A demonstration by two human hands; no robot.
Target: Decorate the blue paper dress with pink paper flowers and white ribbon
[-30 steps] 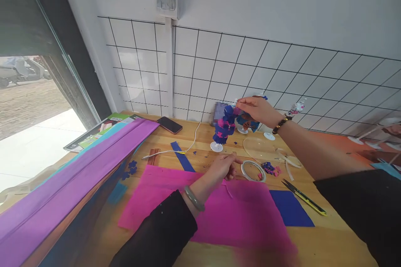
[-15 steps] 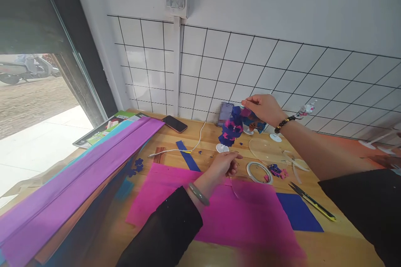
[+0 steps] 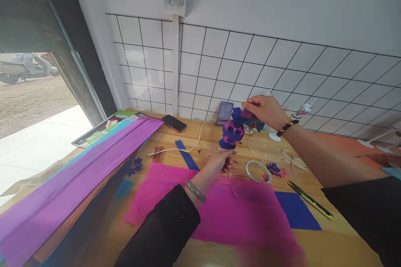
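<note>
Your left hand (image 3: 219, 162) grips the paper flower stem (image 3: 232, 133) from below, steadying it upright; your right hand (image 3: 263, 108) pinches its top petals, shaping them.

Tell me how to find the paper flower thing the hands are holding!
Look along the wooden table toward the tiled wall, just right of the white cable. There, the left hand holds the flower stick from below while the right hand pinches its top. It alone stands upright in blue and pink; the other papers lie flat.
</note>
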